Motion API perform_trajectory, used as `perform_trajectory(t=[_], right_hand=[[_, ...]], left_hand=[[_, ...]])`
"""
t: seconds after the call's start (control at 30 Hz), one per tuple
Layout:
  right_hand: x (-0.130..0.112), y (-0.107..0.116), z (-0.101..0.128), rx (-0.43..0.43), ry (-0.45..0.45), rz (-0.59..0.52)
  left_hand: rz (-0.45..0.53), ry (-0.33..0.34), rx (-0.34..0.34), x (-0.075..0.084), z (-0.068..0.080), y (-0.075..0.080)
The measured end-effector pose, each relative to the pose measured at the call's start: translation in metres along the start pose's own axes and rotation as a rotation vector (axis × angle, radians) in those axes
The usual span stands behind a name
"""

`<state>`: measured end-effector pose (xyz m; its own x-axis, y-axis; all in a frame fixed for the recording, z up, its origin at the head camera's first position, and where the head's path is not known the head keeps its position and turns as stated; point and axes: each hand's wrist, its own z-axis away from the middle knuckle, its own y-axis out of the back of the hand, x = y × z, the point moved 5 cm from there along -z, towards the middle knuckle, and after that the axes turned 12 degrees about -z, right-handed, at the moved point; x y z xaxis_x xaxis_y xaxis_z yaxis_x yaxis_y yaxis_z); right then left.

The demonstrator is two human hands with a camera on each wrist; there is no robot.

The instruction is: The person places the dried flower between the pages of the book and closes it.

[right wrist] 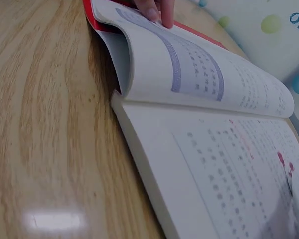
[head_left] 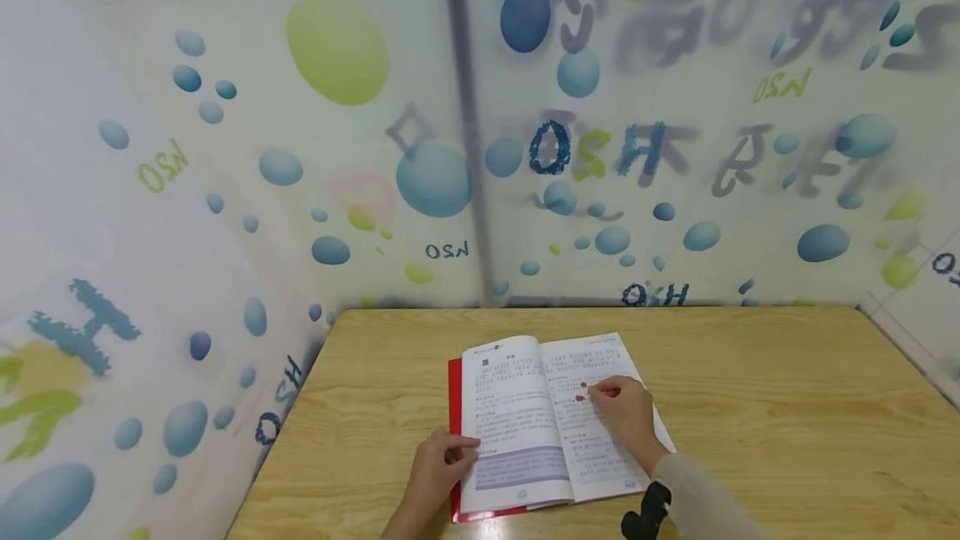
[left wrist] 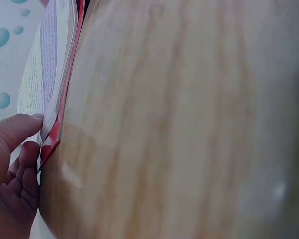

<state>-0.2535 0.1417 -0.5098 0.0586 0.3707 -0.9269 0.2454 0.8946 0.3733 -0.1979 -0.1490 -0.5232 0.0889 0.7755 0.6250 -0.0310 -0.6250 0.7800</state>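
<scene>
An open book [head_left: 517,423] with printed pages and a red cover lies on the wooden table. My left hand [head_left: 437,469] rests at its left edge, fingertips pressing on the left page near the purple text box. Seen from the left wrist, the thumb [left wrist: 22,127] reaches the page edge while the other fingers are loosely bent. Over the right page, my right hand [head_left: 626,413] pinches a small piece with two red spots [head_left: 581,397]; its exact kind cannot be told. The right wrist view shows the red spots [right wrist: 281,158] beside a thin dark line.
The light wooden table [head_left: 780,407] extends on both sides of the book. Behind it and at the left stand pale walls or screens [head_left: 360,190] printed with blue and green bubbles and H2O lettering. A dark strap device sits on my right wrist.
</scene>
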Motion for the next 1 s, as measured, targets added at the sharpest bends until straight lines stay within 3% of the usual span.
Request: perform_trajectory(t=[0.4, 0.7, 1.0], right_hand=[[0.012, 0.007, 0.0, -0.092, -0.008, 0.115], [0.01, -0.003, 0.002, -0.08, -0.029, 0.192], [0.003, -0.021, 0.009, -0.053, -0.077, 0.179]], left_hand=[[-0.009, -0.011, 0.014, 0.001, 0.0, 0.0], [-0.005, -0.028, 0.015, 0.001, 0.0, 0.0], [0.0, -0.012, 0.012, 0.001, 0.001, -0.001]])
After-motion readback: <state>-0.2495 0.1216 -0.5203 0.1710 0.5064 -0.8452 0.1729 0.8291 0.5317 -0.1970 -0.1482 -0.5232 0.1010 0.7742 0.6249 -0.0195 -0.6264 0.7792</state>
